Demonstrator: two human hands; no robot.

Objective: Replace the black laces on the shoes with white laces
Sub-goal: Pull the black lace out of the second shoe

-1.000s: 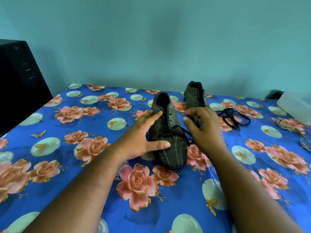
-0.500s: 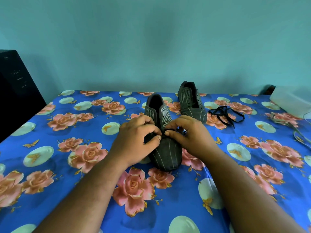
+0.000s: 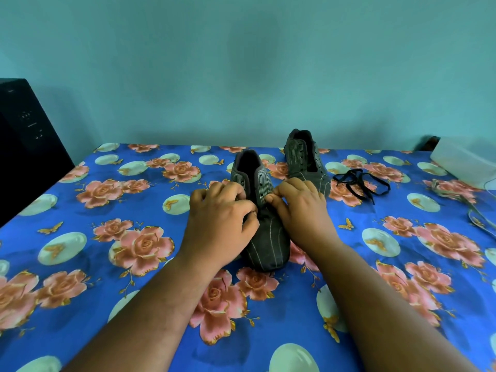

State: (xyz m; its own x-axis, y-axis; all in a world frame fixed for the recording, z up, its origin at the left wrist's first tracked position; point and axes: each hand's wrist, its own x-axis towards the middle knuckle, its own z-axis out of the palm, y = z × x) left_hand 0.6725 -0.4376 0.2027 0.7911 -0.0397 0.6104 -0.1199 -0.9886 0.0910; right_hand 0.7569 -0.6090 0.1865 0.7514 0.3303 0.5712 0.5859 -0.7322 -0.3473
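At the far left a black box (image 3: 25, 146) stands at the edge of the blue flowered cloth (image 3: 112, 264) that covers the surface. Near the middle, the near shoe (image 3: 264, 237), dark grey with pale stripes, lies with its toe toward the camera and its opening facing the wall. The left hand (image 3: 220, 224) sits on the shoe's left flank, fingers curled, thumb and forefinger pinched together at the lacing area; what they pinch is too dark and small to make out. The right hand (image 3: 300, 208) meets it from the other side, fingers curled over the lacing area of the same shoe, fingertips close to those of the left hand; whether it holds a lace I cannot tell. Behind and to the right, the far shoe (image 3: 304, 159) stands with bare eyelets, 1 row showing on each side. Just beside it on the right, a loose black lace (image 3: 359, 183) lies in a tangle on the cloth, apart from both hands. At the far right edge rests a pale box (image 3: 464, 163).
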